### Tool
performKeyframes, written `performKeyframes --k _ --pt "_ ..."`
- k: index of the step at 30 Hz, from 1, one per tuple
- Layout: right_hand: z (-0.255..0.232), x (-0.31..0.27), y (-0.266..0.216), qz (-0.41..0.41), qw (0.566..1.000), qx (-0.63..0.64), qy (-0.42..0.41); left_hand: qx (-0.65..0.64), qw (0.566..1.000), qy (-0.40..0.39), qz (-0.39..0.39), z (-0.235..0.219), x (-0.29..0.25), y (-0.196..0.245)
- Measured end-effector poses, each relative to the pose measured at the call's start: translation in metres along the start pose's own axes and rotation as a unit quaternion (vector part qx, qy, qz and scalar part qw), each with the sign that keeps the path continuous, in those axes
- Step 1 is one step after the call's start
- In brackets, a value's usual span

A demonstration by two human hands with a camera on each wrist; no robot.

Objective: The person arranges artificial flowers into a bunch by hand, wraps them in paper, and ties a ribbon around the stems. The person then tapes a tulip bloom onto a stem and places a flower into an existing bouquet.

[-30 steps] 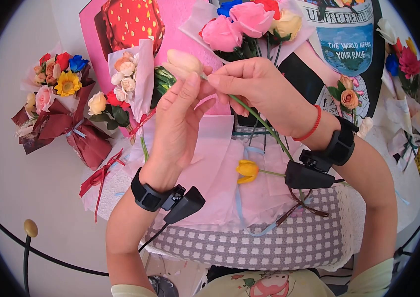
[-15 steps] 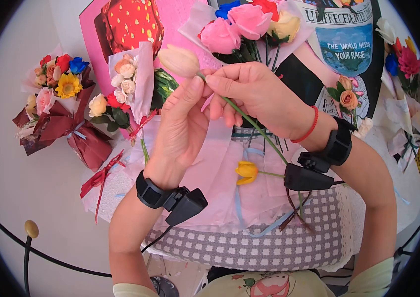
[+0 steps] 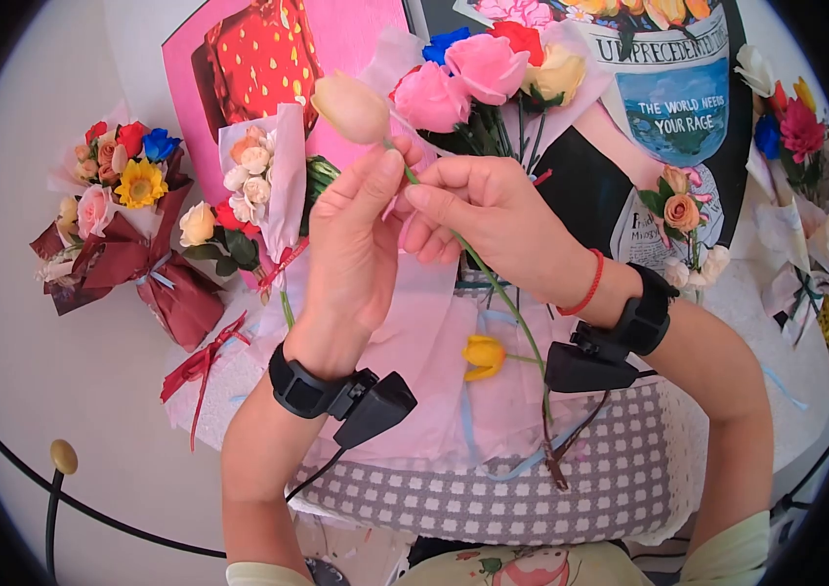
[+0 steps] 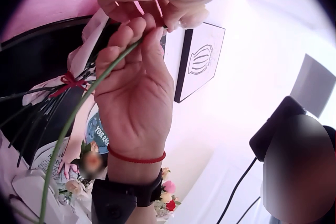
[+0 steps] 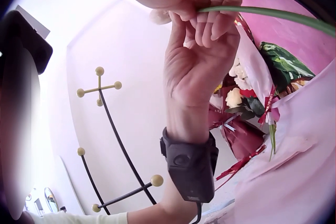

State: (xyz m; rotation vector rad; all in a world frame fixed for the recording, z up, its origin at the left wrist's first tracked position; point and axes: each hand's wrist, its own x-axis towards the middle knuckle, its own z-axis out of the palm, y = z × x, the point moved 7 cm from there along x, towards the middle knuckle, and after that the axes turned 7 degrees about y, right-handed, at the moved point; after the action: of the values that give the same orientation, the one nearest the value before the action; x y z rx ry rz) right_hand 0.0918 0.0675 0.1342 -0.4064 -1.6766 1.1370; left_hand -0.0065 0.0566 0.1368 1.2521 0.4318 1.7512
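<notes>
Held up over the table is a cream tulip (image 3: 351,107), its bloom pointing up and left. My left hand (image 3: 351,234) pinches the green stem just under the bloom between thumb and fingers. Slightly lower, my right hand (image 3: 507,220), with a red cord bracelet, grips the same stem (image 3: 497,285) with curled fingers. The long stem slants down past the right palm in the left wrist view. Below the hands, a yellow tulip (image 3: 484,357) lies on pale pink wrapping paper (image 3: 414,381).
A pink rose bouquet (image 3: 486,70) stands behind the hands. To the left are a small wrapped bouquet (image 3: 256,186) and a maroon-wrapped one (image 3: 170,293). Dark red ribbon (image 3: 202,361) lies at the table's left edge. A grey checked cloth (image 3: 493,503) covers the front.
The bloom has risen a little and shows more fully above the fingers. My right hand and wrist have shifted left, and the stem's lower end has swung left. Both hands keep hold.
</notes>
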Motion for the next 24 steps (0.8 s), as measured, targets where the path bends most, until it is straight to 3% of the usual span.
performKeyframes --k 5,13,15,20,24 --pt "-0.003 0.005 -0.006 -0.113 0.988 -0.093 0.049 0.043 0.993 0.016 0.111 0.005 0.024 0.049" --pt "0.001 0.000 0.007 -0.088 0.969 -0.228 0.022 0.085 0.983 -0.009 0.161 0.014 0.020 0.082" --pt "0.003 -0.002 0.015 -0.063 0.983 -0.171 0.002 0.098 0.983 0.001 0.154 0.013 0.018 0.079" --pt "-0.002 -0.011 0.013 -0.040 0.977 -0.210 -0.002 0.072 0.992 0.015 0.104 0.014 0.019 0.067" --pt "-0.003 -0.015 0.015 -0.040 0.981 -0.191 -0.012 0.089 0.994 -0.023 0.066 0.019 0.020 0.060"
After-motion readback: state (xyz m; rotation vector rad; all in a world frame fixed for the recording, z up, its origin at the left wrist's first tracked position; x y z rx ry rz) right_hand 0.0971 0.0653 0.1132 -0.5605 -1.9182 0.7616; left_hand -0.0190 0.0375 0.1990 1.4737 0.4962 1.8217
